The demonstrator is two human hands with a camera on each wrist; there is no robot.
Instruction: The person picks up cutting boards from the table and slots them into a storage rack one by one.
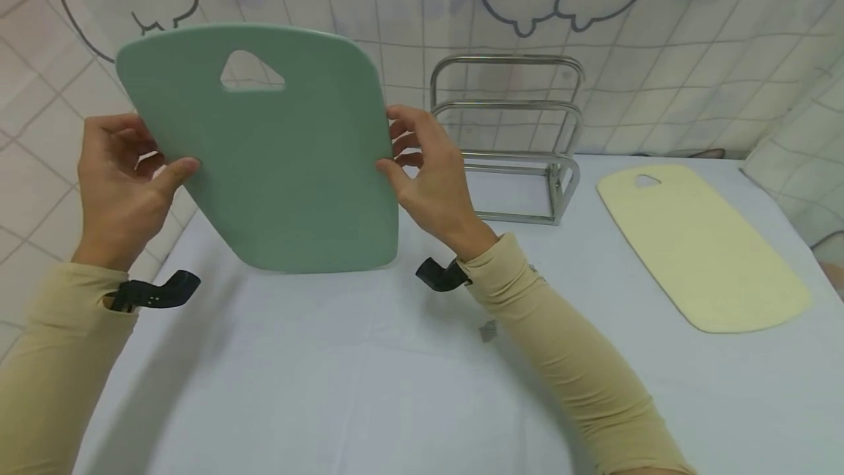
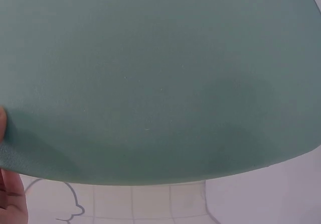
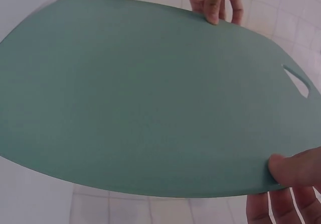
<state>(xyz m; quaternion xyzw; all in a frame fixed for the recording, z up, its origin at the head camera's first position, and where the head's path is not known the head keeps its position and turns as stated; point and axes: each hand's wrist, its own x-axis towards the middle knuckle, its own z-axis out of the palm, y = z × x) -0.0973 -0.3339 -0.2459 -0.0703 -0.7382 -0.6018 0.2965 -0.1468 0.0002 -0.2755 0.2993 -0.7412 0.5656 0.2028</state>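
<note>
A green cutting board (image 1: 290, 167) with a handle hole near its top edge is held up over the table, its broad face toward the head camera. My left hand (image 1: 125, 182) pinches its left edge, thumb on the near face and fingers behind. On the opposite edge my right hand (image 1: 431, 174) grips the same way. The green board (image 2: 160, 83) fills most of the left wrist view. In the right wrist view both hands show at opposite edges of the board (image 3: 150, 98), the right thumb (image 3: 291, 171) lying on its face.
A metal wire rack (image 1: 514, 160) stands at the back of the table, just right of the green board. A pale yellow cutting board (image 1: 705, 248) lies flat on the right. Behind hangs a gridded curtain (image 1: 409, 13); white cloth covers the table (image 1: 343, 372).
</note>
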